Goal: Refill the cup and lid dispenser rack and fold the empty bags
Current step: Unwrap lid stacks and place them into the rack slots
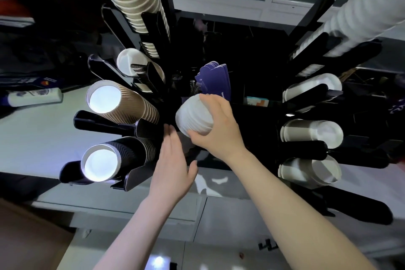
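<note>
The right hand (215,126) grasps a short stack of white ribbed paper cups (194,117), fingers curled round it, at the centre of the black cup and lid dispenser rack (247,55). The left hand (173,164) is released, fingers straight, just below and beside the stack, near the rack's middle. Brown ribbed cups (131,105) and black ribbed cups (122,155) fill left slots; white lids (313,133) fill right ones.

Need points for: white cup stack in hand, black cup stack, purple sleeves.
white cup stack (194,116), head view, ribbed side wall left of the gripping right hand (219,129).
black cup stack (131,149), head view, ribbed side near the rack.
purple sleeves (213,79), head view, flat face of the bundle.
</note>
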### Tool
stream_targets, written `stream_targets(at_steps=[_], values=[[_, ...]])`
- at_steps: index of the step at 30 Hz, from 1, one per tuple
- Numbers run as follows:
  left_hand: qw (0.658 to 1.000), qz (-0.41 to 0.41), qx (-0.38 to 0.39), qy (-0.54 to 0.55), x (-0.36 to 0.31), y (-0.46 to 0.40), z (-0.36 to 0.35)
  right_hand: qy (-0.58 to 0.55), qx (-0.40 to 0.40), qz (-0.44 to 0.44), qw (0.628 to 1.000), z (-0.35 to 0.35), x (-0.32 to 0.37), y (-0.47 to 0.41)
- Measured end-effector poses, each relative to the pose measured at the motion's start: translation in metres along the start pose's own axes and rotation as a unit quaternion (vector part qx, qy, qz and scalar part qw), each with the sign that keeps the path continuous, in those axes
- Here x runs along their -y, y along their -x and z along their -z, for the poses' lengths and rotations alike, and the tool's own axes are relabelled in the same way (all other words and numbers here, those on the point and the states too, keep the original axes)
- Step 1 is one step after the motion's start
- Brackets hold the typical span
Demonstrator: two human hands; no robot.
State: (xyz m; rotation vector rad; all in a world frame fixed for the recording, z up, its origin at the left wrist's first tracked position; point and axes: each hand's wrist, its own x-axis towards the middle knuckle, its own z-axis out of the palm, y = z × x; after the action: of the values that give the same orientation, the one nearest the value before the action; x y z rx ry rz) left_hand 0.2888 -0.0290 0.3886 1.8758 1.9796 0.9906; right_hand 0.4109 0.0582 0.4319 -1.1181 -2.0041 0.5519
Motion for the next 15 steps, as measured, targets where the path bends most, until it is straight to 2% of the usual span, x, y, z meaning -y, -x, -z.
stream_targets(at_steps=[4, 8, 15], values=[[0.999, 0.030, 0.006, 0.011, 0.004, 0.005, 0.004, 0.067, 0.054, -0.003, 0.996, -0.023, 0.001, -0.010], [0.999, 0.035, 0.006, 0.005, 0.007, 0.009, 0.007, 0.130, 0.074, 0.005, 0.989, -0.041, -0.001, -0.015], [0.997, 0.046, 0.051, -0.022, 0.010, 0.013, 0.007, 0.264, 0.140, 0.027, 0.954, -0.068, -0.017, -0.014]])
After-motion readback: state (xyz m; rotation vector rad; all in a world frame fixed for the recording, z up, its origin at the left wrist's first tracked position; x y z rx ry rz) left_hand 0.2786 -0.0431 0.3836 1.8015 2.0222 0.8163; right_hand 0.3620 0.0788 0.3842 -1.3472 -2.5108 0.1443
